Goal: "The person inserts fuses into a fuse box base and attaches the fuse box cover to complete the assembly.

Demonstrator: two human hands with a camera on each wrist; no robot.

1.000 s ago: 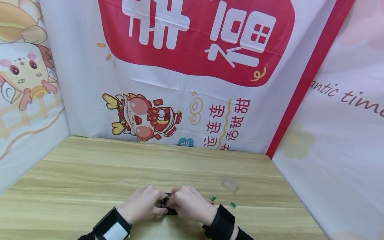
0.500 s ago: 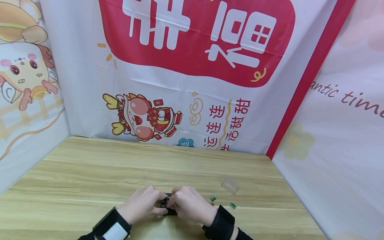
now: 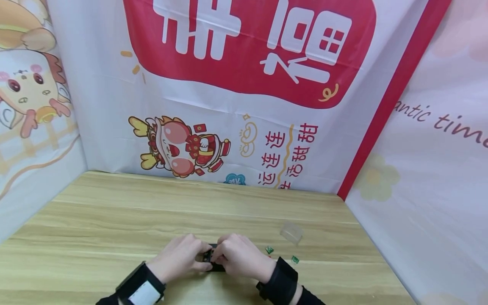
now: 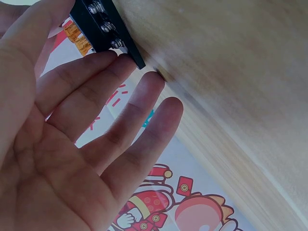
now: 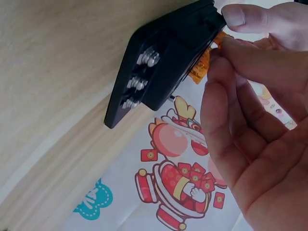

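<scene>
A black plastic block [image 5: 180,53] with several shiny metal screw-like parts along one side stands on the table between both hands. My left hand [image 3: 177,259] grips its left end between thumb and fingers; in the left wrist view the fingertips touch the block's lower edge [image 4: 126,31] and the other two fingers extend freely. Translucent orange pieces [image 5: 199,70] show at the block's face. My right hand [image 3: 245,259] pinches one of them between thumb and forefinger, right against the block. From the head view, the hands hide most of the block.
To the right of the right hand lie small green pieces [image 3: 295,259] and a partly hidden red one [image 3: 270,256]. A clear plastic box or lid [image 3: 291,233] sits farther back. Printed cloth [image 3: 206,101] hangs behind the wooden table [image 3: 133,212].
The head view has shifted very slightly. Both hands keep the same hold at the block, with almost no visible movement.
</scene>
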